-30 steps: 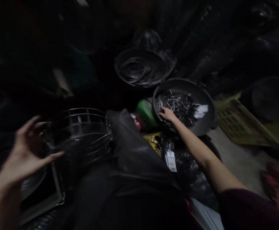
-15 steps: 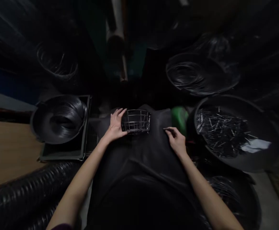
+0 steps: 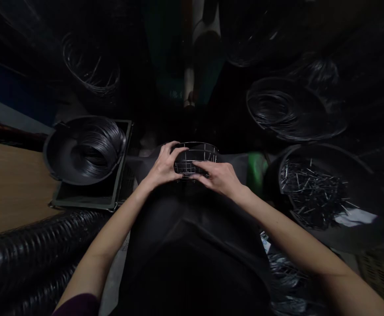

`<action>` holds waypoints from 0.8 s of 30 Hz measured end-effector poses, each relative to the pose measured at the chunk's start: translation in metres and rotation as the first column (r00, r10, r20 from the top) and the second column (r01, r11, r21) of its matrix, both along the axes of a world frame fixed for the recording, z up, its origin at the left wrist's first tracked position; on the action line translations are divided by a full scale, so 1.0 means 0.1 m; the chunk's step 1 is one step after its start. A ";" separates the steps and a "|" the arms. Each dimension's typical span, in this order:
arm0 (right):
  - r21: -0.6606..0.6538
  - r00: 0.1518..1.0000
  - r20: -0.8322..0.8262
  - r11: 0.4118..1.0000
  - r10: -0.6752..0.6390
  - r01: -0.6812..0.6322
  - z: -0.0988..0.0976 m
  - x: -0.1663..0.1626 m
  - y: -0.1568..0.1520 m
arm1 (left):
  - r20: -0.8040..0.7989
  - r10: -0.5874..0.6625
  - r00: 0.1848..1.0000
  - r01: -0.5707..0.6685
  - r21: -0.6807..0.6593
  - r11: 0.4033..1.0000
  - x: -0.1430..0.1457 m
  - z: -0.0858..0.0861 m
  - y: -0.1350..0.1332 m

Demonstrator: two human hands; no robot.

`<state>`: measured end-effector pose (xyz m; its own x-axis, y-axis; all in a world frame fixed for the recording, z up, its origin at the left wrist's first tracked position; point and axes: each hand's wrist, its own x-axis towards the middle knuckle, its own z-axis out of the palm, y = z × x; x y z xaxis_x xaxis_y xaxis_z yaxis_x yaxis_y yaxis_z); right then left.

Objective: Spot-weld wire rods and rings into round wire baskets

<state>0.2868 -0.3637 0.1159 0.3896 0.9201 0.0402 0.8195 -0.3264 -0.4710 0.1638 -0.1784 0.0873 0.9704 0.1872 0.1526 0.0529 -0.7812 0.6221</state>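
The workspace was dim and crowded on my feed: a wooden surface (image 3: 7, 188) far left, ribbed black hose (image 3: 30, 254) along the bottom, and dark pans all round. One pan of coiled wire (image 3: 83, 151) sat left in a square tray (image 3: 89, 202), and a pan of short metal pins (image 3: 313, 193) sat right, with a green container (image 3: 256, 169) between it and the lap.

And there it was: both hands were on the wire basket (image 3: 198, 147)! It rested upright at the far end of the dark cloth (image 3: 185, 228) over the person's lap, dead centre. Half a second before, only the left hand (image 3: 164, 169) was touching it, while the right hand (image 3: 220, 177) lay on the cloth beside it, fresh from the pin pan. The right had since crossed over.

The left was curled round the basket's left side, thumb hooked over the rim, a firm hold. The right lay across the near wall, fingers fairly straight against the wires. Whether it pinched a pin I could not tell. So the work had moved from the pan to the basket itself.
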 end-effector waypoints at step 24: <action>0.166 0.823 0.565 0.968 0.063 -0.188 0.33 0.62 0.42 | 0.247 0.094 0.964 -0.100 0.010 0.995 0.62 0.45 0.52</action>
<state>0.3491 -0.3215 0.1488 0.1258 0.9054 0.4056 0.9883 -0.1499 0.0279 0.2256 -0.1267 0.1320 0.8798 0.2723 0.3896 -0.0235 -0.7938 0.6078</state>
